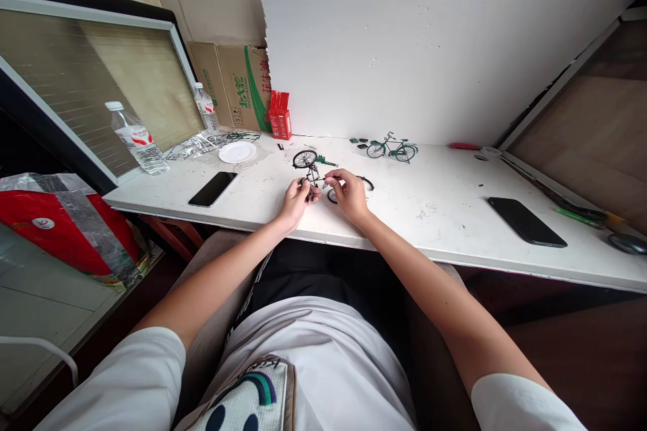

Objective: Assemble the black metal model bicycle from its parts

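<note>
A small, partly built model bicycle [309, 167] with a black spoked wheel lies on the white table [435, 205] in front of me. My left hand [296, 199] pinches its dark frame just below that wheel. My right hand [348, 194] is closed in a pinch on a small part of the same model, beside a second black wheel [364, 182] lying partly hidden behind the hand. A finished green model bicycle [392, 148] stands upright farther back near the wall.
Black phones lie at the left [213, 188] and the right [526, 221]. A white plate [237, 152], two water bottles [136, 138], plastic wrappers, a red box [280, 115] and a cardboard carton [237, 86] sit at the back left. Tools lie at the far right [581, 212].
</note>
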`<state>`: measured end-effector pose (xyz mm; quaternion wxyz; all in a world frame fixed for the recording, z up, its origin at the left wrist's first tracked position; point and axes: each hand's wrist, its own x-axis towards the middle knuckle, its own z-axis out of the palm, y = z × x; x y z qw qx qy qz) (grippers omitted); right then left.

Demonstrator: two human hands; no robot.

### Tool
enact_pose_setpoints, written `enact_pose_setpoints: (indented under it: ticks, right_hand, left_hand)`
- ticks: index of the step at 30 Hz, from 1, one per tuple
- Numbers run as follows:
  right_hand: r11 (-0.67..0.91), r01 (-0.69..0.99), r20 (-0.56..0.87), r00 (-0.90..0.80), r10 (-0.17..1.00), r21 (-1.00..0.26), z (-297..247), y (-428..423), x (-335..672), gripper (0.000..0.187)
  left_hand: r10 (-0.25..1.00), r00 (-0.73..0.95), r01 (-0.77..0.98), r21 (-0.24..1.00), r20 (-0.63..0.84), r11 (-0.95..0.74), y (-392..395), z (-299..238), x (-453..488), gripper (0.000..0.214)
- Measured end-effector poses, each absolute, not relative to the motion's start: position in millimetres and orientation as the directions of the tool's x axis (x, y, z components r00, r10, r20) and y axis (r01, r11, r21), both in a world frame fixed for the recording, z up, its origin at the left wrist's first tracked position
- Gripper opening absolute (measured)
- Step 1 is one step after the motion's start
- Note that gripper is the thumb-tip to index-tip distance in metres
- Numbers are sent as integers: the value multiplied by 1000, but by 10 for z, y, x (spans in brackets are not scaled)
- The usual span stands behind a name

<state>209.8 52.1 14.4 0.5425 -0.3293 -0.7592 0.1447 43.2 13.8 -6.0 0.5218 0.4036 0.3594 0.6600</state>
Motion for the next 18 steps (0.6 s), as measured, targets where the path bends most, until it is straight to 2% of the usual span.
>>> enact_pose_setpoints:
  ticks: [18]
  right_hand:
    - [752,342,735,-207,646,-564,123,532,2099,41]
  left_hand:
    - [975,-132,-389,896,177,-215,168,-107,417,32]
